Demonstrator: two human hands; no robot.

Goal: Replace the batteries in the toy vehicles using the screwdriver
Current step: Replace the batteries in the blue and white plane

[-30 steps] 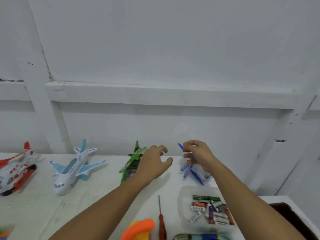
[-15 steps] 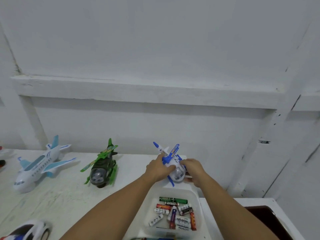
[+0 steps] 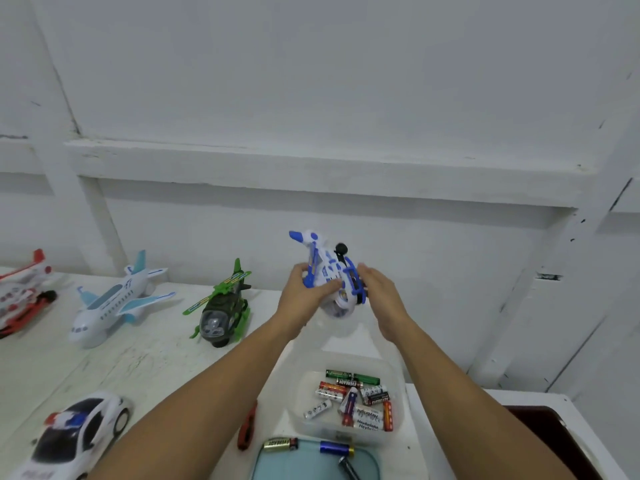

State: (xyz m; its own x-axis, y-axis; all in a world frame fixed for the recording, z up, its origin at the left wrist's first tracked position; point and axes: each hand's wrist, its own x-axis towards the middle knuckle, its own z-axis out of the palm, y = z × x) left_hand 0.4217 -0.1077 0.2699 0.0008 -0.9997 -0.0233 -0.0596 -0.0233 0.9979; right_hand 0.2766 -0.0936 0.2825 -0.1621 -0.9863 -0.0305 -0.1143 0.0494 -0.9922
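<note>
Left hand [image 3: 304, 296] grips the blue-and-white toy helicopter [image 3: 325, 271], thumb and fingers curled round its body. Right hand [image 3: 379, 292] lies flat against its other side, fingers straight. Held off the table [image 3: 138, 358] with its tail tilted up, the toy sits beyond the clear tub [image 3: 297, 415] of batteries [image 3: 349, 398]. Just left of the tub, the red screwdriver [image 3: 247, 427] shows beside the left forearm. Further left stand a green helicopter [image 3: 221, 306], a white airliner [image 3: 114, 303] and a police car [image 3: 76, 434].

Battery tub [image 3: 396, 375] below hands; green helicopter [image 3: 221, 306] left.
</note>
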